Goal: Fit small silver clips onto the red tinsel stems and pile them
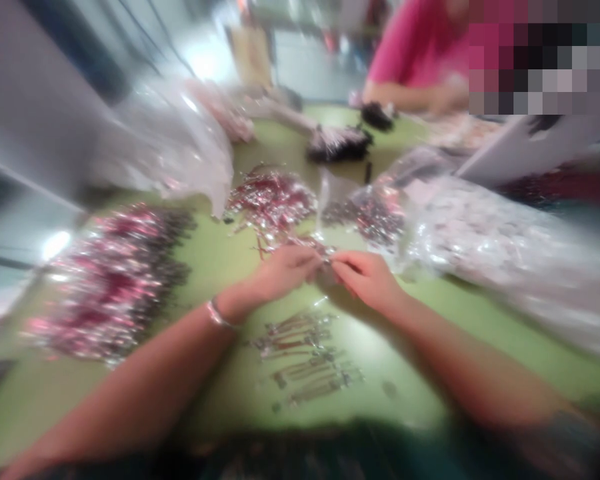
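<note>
- left hand (285,270) and right hand (367,277) meet fingertip to fingertip at table centre, both pinched narrow on one small shiny piece (327,257); too blurred to tell its long axis
- piece sits at 3 o'clock of left hand, 9 o'clock of right; both equally near
- laid-out row of metal pieces (305,357) at 6 o'clock of hands, apart
- foil heap (273,200) at 12 o'clock, near
- green table (430,320)
</note>
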Motion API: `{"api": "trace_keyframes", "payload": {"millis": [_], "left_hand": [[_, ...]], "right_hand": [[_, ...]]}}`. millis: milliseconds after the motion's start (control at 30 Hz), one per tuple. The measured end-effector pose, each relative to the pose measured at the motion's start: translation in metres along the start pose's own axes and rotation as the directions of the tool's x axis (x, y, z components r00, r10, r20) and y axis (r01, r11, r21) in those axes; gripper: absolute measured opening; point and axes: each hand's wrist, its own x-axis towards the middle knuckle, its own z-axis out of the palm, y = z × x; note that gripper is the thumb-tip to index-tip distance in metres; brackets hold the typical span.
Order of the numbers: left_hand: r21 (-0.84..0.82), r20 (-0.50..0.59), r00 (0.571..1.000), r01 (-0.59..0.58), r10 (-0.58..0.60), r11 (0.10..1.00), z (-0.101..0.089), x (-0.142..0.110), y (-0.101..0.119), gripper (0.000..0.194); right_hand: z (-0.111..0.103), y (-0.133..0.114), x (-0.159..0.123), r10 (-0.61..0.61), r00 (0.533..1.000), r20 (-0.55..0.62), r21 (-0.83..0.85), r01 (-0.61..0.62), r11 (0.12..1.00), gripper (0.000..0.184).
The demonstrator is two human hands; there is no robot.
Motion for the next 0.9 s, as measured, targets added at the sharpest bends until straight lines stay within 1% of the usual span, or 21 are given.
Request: {"api": "trace_keyframes", "payload": {"millis": [67,133,200,300,367,433,500,533,600,667,700,800,867,900], "left_hand": [[0.119,-0.010,0.997,-0.080,0.082,0.990,0.000,-0.001,-0.002,0.029],[0.280,0.004,0.979,-0.199,0.206,0.939,-0.001,-0.002,-0.004,0.024],[0.438,0.077,0.951,-0.303,0.301,0.847,-0.004,-0.004,-0.006,0.025],[0.578,0.194,0.923,-0.381,0.331,0.722,-0.008,-0.005,-0.005,0.028],[0.594,0.236,0.909,-0.415,0.344,0.690,-0.010,-0.006,-0.003,0.029],[0.541,0.226,0.901,-0.433,0.371,0.721,-0.011,-0.005,-0.003,0.028],[0.458,0.193,0.902,-0.431,0.387,0.777,-0.010,-0.005,-0.003,0.028],[0.426,0.180,0.905,-0.426,0.387,0.798,-0.010,-0.005,-0.004,0.028],[0.420,0.178,0.912,-0.411,0.371,0.809,-0.008,-0.005,-0.004,0.029],[0.473,0.191,0.918,-0.397,0.348,0.787,-0.005,-0.006,-0.004,0.029],[0.502,0.201,0.919,-0.393,0.338,0.771,-0.004,-0.006,-0.003,0.029],[0.566,0.226,0.926,-0.378,0.304,0.732,-0.003,-0.006,0.002,0.031],[0.569,0.218,0.932,-0.361,0.288,0.739,-0.006,-0.004,0.007,0.030],[0.545,0.218,0.929,-0.369,0.298,0.753,-0.009,-0.003,0.010,0.030]], "right_hand": [[-0.002,0.003,0.001,-0.070,0.997,0.016,-0.071,0.071,0.995,0.018],[-0.005,0.006,0.002,-0.075,0.994,0.076,-0.121,0.083,0.989,0.018],[-0.006,0.006,0.002,-0.043,0.988,0.151,-0.138,0.064,0.988,0.021],[-0.005,0.002,0.001,-0.010,0.977,0.211,-0.115,0.035,0.993,0.025],[-0.006,-0.003,0.000,0.025,0.972,0.235,-0.096,-0.002,0.995,0.024],[-0.008,-0.008,-0.001,0.091,0.961,0.260,-0.082,-0.072,0.994,0.025],[-0.010,-0.011,-0.001,0.145,0.950,0.275,-0.074,-0.130,0.989,0.026],[-0.011,-0.011,-0.001,0.142,0.951,0.275,-0.073,-0.127,0.989,0.026],[-0.010,-0.008,-0.001,0.070,0.966,0.250,-0.102,-0.046,0.994,0.024],[-0.007,-0.005,-0.001,-0.014,0.978,0.206,-0.157,0.048,0.986,0.020],[-0.006,-0.003,-0.001,-0.031,0.980,0.196,-0.175,0.066,0.982,0.019],[-0.004,-0.001,0.001,0.001,0.978,0.209,-0.150,0.031,0.988,0.023],[-0.006,-0.002,0.002,0.029,0.973,0.228,-0.124,0.000,0.992,0.026],[-0.006,-0.002,0.003,0.037,0.971,0.234,-0.126,-0.008,0.992,0.027]]}}
